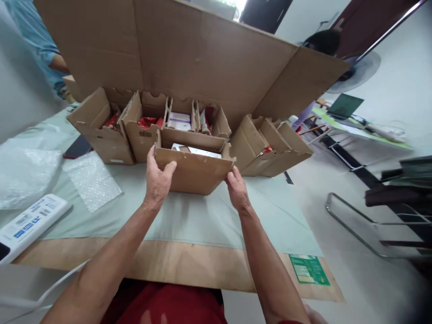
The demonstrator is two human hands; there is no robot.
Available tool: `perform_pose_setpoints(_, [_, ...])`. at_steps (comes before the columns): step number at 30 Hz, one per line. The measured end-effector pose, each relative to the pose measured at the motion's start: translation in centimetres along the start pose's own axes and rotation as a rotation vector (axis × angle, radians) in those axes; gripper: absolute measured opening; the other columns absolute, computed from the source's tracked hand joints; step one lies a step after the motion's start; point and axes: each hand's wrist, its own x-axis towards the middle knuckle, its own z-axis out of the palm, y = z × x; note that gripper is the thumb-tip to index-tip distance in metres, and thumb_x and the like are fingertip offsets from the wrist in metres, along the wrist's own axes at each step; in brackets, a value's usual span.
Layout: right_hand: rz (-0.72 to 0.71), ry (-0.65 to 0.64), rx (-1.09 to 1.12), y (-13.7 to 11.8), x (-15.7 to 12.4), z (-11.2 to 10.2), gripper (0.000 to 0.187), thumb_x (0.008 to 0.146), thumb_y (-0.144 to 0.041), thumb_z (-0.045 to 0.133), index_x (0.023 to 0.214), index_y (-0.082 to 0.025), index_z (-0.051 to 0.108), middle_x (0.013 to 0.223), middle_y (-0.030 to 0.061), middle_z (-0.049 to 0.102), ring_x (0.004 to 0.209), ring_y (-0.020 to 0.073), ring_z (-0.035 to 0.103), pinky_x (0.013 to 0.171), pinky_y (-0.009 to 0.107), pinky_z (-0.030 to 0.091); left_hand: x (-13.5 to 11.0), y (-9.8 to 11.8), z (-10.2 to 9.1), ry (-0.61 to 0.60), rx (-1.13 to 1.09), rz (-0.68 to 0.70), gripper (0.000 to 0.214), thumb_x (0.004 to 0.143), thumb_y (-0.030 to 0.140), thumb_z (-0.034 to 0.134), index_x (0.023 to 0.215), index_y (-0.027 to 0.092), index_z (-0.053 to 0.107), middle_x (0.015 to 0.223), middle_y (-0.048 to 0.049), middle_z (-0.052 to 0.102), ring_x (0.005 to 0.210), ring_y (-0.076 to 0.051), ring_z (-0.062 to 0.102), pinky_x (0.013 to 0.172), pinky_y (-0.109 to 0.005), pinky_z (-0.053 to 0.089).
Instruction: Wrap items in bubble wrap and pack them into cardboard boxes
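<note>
A small open cardboard box (197, 173) is between my hands, in front of a row of similar boxes. White flat items (204, 152) show inside it. My left hand (158, 180) grips its left end, thumb on the front face and fingers behind the edge. On the right end, my right hand (237, 189) closes round the lower side, its fingertips partly hidden. Behind stand cardboard boxes with red packets (150, 122) and a white-and-purple box (179, 121). To the right, another cardboard box (263, 150) holds something red.
A tall cardboard panel (202, 54) rises behind the boxes. Bubble wrap (92, 180) and a white power strip (32, 222) lie at left on the pale cloth (189, 220). A green card (309, 270) rests at the table's right corner. A person's arm (59, 63) shows far left.
</note>
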Motion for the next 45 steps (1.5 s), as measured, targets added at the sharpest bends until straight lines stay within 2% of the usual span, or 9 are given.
perform_pose_setpoints(3, [0.126, 0.043, 0.197, 0.5, -2.1, -0.4, 0.058, 0.098, -0.057, 0.041, 0.141, -0.021, 0.055, 0.137, 0.0150, 0.067, 0.115, 0.0251, 0.068, 0.083, 0.041, 0.058, -2.0, 0.3, -0.4, 0.042, 0.125, 0.054, 0.076, 0.086, 0.028, 0.060, 0.154, 0.018, 0.029, 0.162, -0.0168, 0.036, 0.151, -0.029, 0.035, 0.126, -0.050, 0.025])
perform_pose_setpoints(7, [0.297, 0.140, 0.160, 0.3, -6.4, -0.7, 0.043, 0.095, -0.053, 0.054, 0.099, -0.015, 0.073, 0.083, 0.0110, 0.077, 0.073, 0.0212, 0.071, 0.063, 0.033, 0.056, -8.6, 0.1, -2.8, -0.061, 0.265, 0.151, 0.081, 0.091, 0.025, 0.056, 0.161, 0.023, 0.015, 0.169, -0.0158, 0.021, 0.157, -0.030, 0.020, 0.127, -0.054, 0.022])
perform_pose_setpoints(13, [0.025, -0.483, 0.011, -4.9, -7.5, 7.4, 0.024, 0.098, -0.034, 0.055, 0.097, -0.021, 0.075, 0.087, 0.0047, 0.079, 0.081, 0.0195, 0.073, 0.076, 0.033, 0.058, -15.4, -3.4, -8.8, -0.429, 0.501, 0.241, 0.051, 0.082, 0.011, 0.054, 0.132, 0.023, 0.061, 0.140, -0.0141, 0.061, 0.137, -0.033, 0.052, 0.113, -0.059, 0.045])
perform_pose_setpoints(17, [-0.418, -0.792, -0.278, -8.8, -4.5, 17.7, 0.030, 0.095, -0.018, 0.058, 0.123, -0.023, 0.069, 0.125, 0.0057, 0.073, 0.113, 0.0218, 0.065, 0.099, 0.037, 0.051, -16.1, -4.4, -10.8, -0.426, 0.489, 0.214, 0.041, 0.080, 0.009, 0.050, 0.114, 0.022, 0.070, 0.118, -0.0112, 0.072, 0.122, -0.031, 0.062, 0.104, -0.054, 0.054])
perform_pose_setpoints(21, [-0.623, -0.865, -0.599, -10.4, -2.3, 25.3, 0.036, 0.096, -0.013, 0.053, 0.130, -0.022, 0.063, 0.145, 0.0103, 0.058, 0.124, 0.0251, 0.054, 0.096, 0.038, 0.046, -16.7, -4.1, -10.9, -0.398, 0.462, 0.223, 0.038, 0.081, 0.007, 0.049, 0.107, 0.023, 0.072, 0.115, -0.0104, 0.073, 0.122, -0.031, 0.063, 0.103, -0.053, 0.056])
perform_pose_setpoints(24, [-0.635, -0.882, -0.652, -10.1, -2.1, 26.1, 0.027, 0.096, -0.009, 0.050, 0.112, -0.019, 0.070, 0.130, 0.0091, 0.067, 0.118, 0.0241, 0.055, 0.094, 0.037, 0.043, -16.9, -4.1, -11.3, -0.386, 0.438, 0.221, 0.038, 0.080, 0.006, 0.050, 0.106, 0.024, 0.072, 0.115, -0.0105, 0.074, 0.122, -0.031, 0.063, 0.102, -0.053, 0.056])
perform_pose_setpoints(31, [-0.561, -0.833, -0.699, -13.0, -1.4, 21.9, 0.020, 0.095, -0.017, 0.056, 0.102, -0.014, 0.074, 0.112, 0.0147, 0.073, 0.102, 0.0289, 0.060, 0.087, 0.043, 0.043, -16.1, -4.9, -12.7, -0.331, 0.407, 0.242, 0.036, 0.079, 0.004, 0.052, 0.104, 0.021, 0.071, 0.109, -0.0107, 0.074, 0.114, -0.029, 0.066, 0.098, -0.051, 0.058])
perform_pose_setpoints(40, [-0.940, -0.966, -0.338, -23.6, -2.6, 37.5, 0.031, 0.097, -0.048, 0.061, 0.114, -0.025, 0.074, 0.160, 0.0135, 0.039, 0.148, 0.0378, 0.031, 0.106, 0.053, 0.042, -16.0, -5.1, -12.5, -0.395, 0.382, 0.243, 0.039, 0.077, 0.001, 0.050, 0.108, 0.020, 0.064, 0.112, -0.0118, 0.071, 0.109, -0.028, 0.066, 0.092, -0.044, 0.058])
perform_pose_setpoints(45, [-0.797, -0.953, -0.410, -22.6, -2.3, 39.4, 0.037, 0.104, -0.039, 0.049, 0.126, -0.013, 0.062, 0.146, 0.0166, 0.056, 0.137, 0.0288, 0.048, 0.105, 0.047, 0.046, -15.9, -5.4, -12.5, -0.362, 0.375, 0.296, 0.036, 0.076, 0.001, 0.052, 0.105, 0.019, 0.064, 0.106, -0.0118, 0.071, 0.106, -0.029, 0.065, 0.090, -0.045, 0.057])
